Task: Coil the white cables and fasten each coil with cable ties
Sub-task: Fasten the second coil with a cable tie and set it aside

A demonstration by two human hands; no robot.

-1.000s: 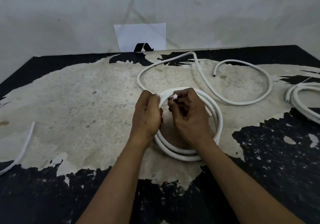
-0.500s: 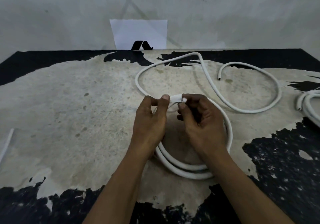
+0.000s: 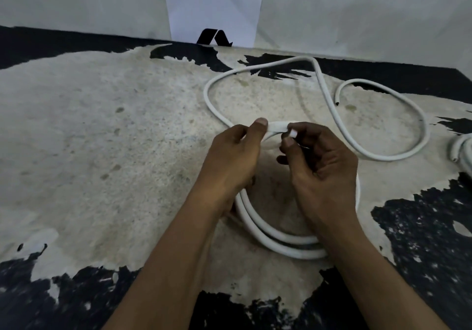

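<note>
A white cable coil lies on the worn table, lifted slightly at its far side. My left hand grips the top of the coil, thumb pressed on the strands. My right hand pinches a small white cable tie against the coil's top, just right of the left thumb. The rest of this cable runs loose in wide loops toward the back right, ending in a cut tip.
Another white cable coil sits at the right edge. A white paper with a black mark leans on the wall behind. The table has peeling black paint along its front and back.
Both hands raised the coil's top a little and my right fingers pulled the tie end rightward. The camera moved closer and tilted down.
</note>
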